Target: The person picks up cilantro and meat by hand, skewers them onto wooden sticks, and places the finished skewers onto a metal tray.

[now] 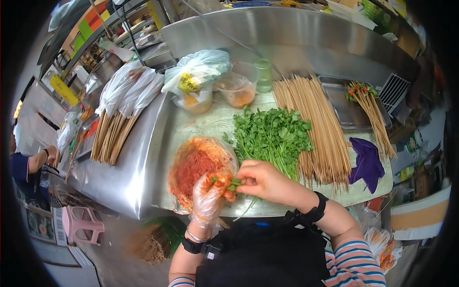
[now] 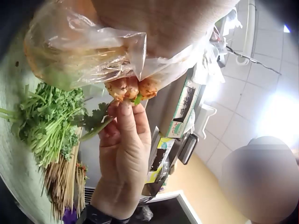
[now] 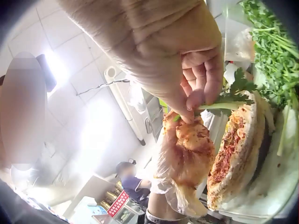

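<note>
My left hand [image 1: 208,195], in a clear plastic glove smeared with red seasoning, is curled over the near edge of a bowl [image 1: 178,152] of red minced mixture. My bare right hand [image 1: 262,181] pinches a green herb sprig [image 3: 224,105] between thumb and fingers, its tips against the gloved fingers [image 3: 189,133]. Bits of green show between the gloved fingers; whether they hold anything else is hidden. A pile of leafy herbs [image 1: 270,134] lies just beyond my right hand.
Bare wooden skewers [image 1: 318,129] lie right of the herbs, then a purple cloth [image 1: 366,165] and a metal tray [image 1: 342,107] with filled skewers. Bagged skewers [image 1: 114,129] lie at left. Plastic tubs [image 1: 239,91] and a green glass [image 1: 263,76] stand behind. Another person [image 1: 31,167] is far left.
</note>
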Tool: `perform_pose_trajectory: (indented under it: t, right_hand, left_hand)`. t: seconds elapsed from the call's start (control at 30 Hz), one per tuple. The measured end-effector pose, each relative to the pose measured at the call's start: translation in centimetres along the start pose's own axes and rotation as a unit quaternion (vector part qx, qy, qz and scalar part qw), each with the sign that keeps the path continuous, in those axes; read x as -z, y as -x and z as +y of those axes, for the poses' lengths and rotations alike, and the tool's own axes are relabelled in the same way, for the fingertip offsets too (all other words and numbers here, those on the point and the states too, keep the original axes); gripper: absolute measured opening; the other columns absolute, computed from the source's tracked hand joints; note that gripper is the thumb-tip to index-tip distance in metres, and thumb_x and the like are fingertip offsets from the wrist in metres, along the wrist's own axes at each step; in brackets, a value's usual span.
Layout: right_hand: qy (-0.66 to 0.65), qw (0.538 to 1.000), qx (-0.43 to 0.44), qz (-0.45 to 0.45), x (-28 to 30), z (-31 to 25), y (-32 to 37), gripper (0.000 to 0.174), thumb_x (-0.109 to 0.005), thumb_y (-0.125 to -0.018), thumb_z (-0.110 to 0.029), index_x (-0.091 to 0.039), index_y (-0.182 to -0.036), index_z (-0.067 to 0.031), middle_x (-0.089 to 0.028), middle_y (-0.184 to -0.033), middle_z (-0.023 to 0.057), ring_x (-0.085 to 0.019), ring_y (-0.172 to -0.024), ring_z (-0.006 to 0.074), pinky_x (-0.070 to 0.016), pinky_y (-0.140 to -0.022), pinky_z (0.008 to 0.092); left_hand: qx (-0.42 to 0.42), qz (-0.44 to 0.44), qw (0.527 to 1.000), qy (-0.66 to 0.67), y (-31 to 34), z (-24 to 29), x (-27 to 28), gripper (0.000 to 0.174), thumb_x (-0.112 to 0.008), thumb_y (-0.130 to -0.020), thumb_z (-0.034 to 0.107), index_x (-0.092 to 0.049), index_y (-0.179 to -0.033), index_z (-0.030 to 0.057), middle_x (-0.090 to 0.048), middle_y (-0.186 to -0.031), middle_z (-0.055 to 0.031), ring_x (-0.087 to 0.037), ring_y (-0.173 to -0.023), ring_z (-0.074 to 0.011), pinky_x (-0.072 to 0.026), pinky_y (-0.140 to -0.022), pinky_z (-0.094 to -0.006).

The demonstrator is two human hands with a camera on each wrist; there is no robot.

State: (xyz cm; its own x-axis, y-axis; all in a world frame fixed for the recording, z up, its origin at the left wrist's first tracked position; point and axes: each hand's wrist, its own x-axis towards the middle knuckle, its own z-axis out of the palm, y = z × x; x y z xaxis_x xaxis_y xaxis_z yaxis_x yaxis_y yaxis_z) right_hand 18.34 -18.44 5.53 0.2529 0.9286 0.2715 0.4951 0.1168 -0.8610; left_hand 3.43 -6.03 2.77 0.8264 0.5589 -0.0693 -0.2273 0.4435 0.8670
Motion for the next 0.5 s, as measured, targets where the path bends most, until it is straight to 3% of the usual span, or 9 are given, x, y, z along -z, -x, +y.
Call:
perform_pose_trajectory:
  t: [0.07, 0.17, 0.27, 0.33, 0.4, 0.5]
  right_hand:
    - [0.01, 1.0, -0.014, -0.018, 0.2, -0.4, -0.2, 0.018, -0.069, -0.078, -0.004, -0.059, -0.091, 0.0018, -0.055, -0.087, 0.0078, -0.059, -0.07, 0.015, -0.0469, -0.061, 0.0257]
    - [-0.032, 0.998, 0.009, 0.056, -0.7, 0.8, -0.1, 0.017, -0.07, -0.076, -0.004, -0.059, -0.089, 0.0006, -0.056, -0.09, 0.0071, -0.06, -0.071, 0.0142, -0.0488, -0.062, 0.0267]
    - [-0.281, 0.947, -0.128, 0.086, -1.5, 0.4, -0.1, 0.009, -0.064, -0.08, 0.003, -0.06, -0.088, 0.0008, -0.054, -0.095, 0.0032, -0.059, -0.08, 0.0079, -0.0496, -0.07, 0.0214]
    - [-0.293, 0.944, -0.121, 0.089, -1.8, 0.7, 0.3, 0.01, -0.065, -0.08, 0.003, -0.06, -0.088, 0.0005, -0.055, -0.095, 0.0024, -0.058, -0.078, 0.0072, -0.0497, -0.069, 0.0207]
    - [-0.293, 0.947, -0.105, 0.079, -2.4, 1.3, 0.6, 0.011, -0.066, -0.079, 0.004, -0.06, -0.088, 0.0007, -0.056, -0.095, 0.0025, -0.059, -0.077, 0.0074, -0.0499, -0.069, 0.0202]
    - [-0.284, 0.95, -0.106, 0.077, -2.5, 2.3, 1.9, 0.01, -0.065, -0.079, 0.006, -0.06, -0.087, 0.0016, -0.056, -0.095, 0.0033, -0.06, -0.079, 0.009, -0.0503, -0.071, 0.0201]
  left_hand:
    - [-0.018, -0.008, 0.998, 0.055, 0.0, -0.2, -0.1, 0.02, -0.057, -0.09, 0.01, -0.057, -0.104, -0.0048, -0.062, -0.082, -0.0094, -0.059, -0.061, -0.0158, -0.0494, -0.054, -0.0284]
    - [-0.018, 0.036, 0.999, 0.021, 0.2, 0.1, -0.5, 0.017, -0.057, -0.09, 0.006, -0.058, -0.103, -0.0042, -0.062, -0.081, -0.0102, -0.059, -0.061, -0.0156, -0.0503, -0.055, -0.0281]
    - [-0.027, 0.057, 0.994, -0.084, 0.4, -0.7, -0.2, 0.016, -0.059, -0.089, 0.005, -0.058, -0.101, -0.0038, -0.063, -0.084, -0.0098, -0.059, -0.061, -0.0152, -0.0508, -0.054, -0.0273]
    - [-0.042, 0.058, 0.987, -0.142, 0.7, -1.2, 0.1, 0.013, -0.059, -0.088, 0.002, -0.058, -0.099, -0.0039, -0.063, -0.085, -0.0096, -0.06, -0.061, -0.015, -0.0523, -0.056, -0.0269]
    - [-0.053, 0.042, 0.979, -0.19, 1.2, -1.3, 0.3, 0.013, -0.059, -0.087, 0.001, -0.058, -0.099, -0.0038, -0.064, -0.087, -0.0095, -0.061, -0.066, -0.0142, -0.0528, -0.059, -0.027]
    - [-0.088, -0.064, 0.937, -0.332, 1.8, -2.5, 1.8, 0.019, -0.061, -0.085, 0.0, -0.059, -0.104, -0.0038, -0.063, -0.092, -0.0084, -0.058, -0.077, -0.0106, -0.0497, -0.067, -0.0249]
